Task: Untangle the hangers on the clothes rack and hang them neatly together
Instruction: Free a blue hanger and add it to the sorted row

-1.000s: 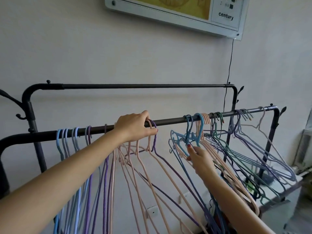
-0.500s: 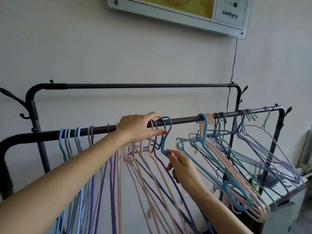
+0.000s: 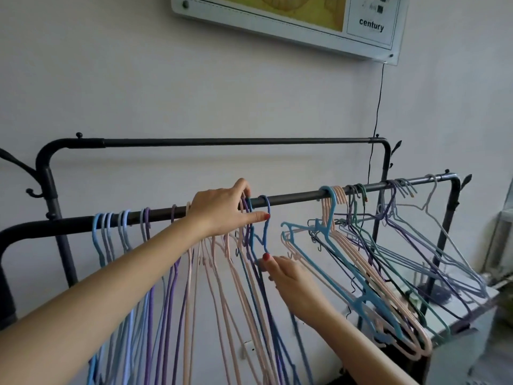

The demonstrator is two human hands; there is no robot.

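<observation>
Your left hand's fingers [image 3: 244, 218] curl over the front rail [image 3: 294, 197] of the black clothes rack [image 3: 47, 173], gathering the hooks of the pink hangers [image 3: 219, 273] and a purple one beneath your palm, with the thumb stretched out to the right toward the hook of the dark blue hanger [image 3: 265, 218]. Your left hand [image 3: 222, 209] sits on top of the rail near its middle. Your right hand [image 3: 288, 279] is lower, below the rail, and its thumb and fingertips pinch the dark blue hanger at the bottom of its neck, just where the wire turns down into the shoulders; that hanger's hook is looped over the rail right beside your left thumb. To the left of your left hand, a row of light blue and purple hangers [image 3: 122, 237] hangs straight and close together on the same rail. To the right, past a bare stretch of rail, a tangled bunch of hangers [image 3: 388, 262] in light blue, pink, green, purple and grey hangs slanted, their bodies crossing one another and sweeping down to the right. The rack's rear rail [image 3: 236, 141] runs higher up against the wall. Above it a framed panel [image 3: 372, 23] with the word "century" is fixed to the wall, and a thin black cord [image 3: 379, 101] drops from it.
</observation>
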